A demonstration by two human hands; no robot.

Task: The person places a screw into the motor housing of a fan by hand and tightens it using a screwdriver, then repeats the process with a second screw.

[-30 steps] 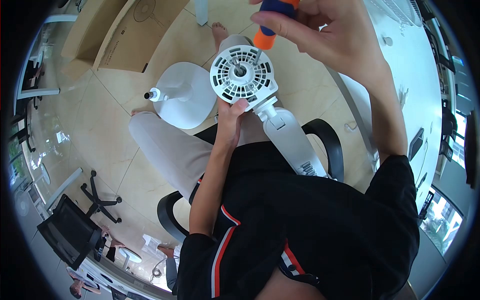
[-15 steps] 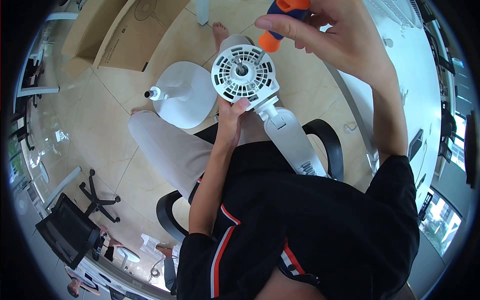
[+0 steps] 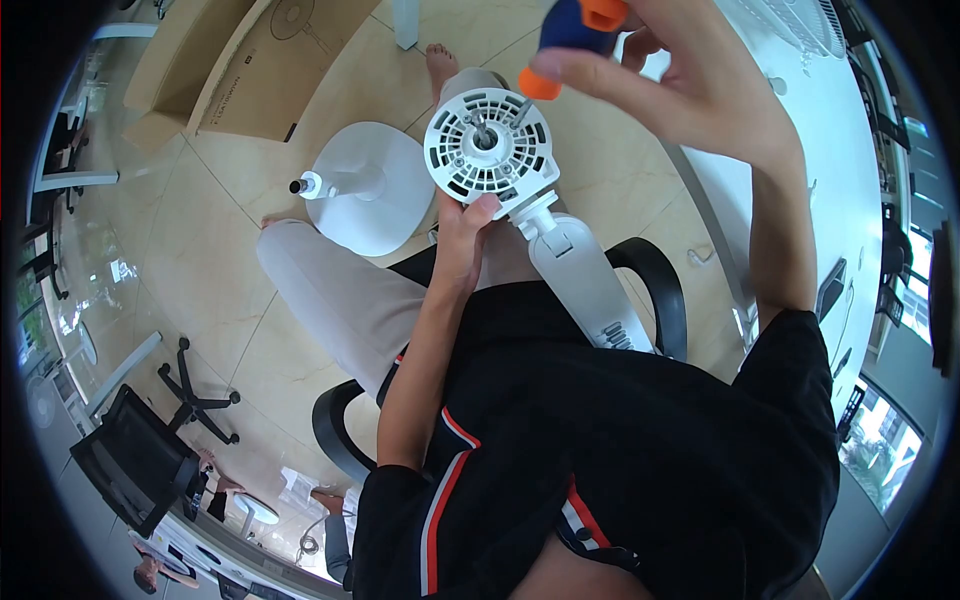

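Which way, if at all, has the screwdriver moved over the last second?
Yes, slightly: the screwdriver has shifted right at its handle, judged against the white fan head; its metal tip stays at the head's upper right.

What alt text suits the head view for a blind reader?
Seen from above, a seated person's right hand holds an orange-and-blue screwdriver to a white fan motor housing, steadied by the left hand. A round white base lies on the floor.

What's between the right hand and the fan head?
The screwdriver: its orange collar and metal shaft run from the right hand down to the fan head, as the head view shows.
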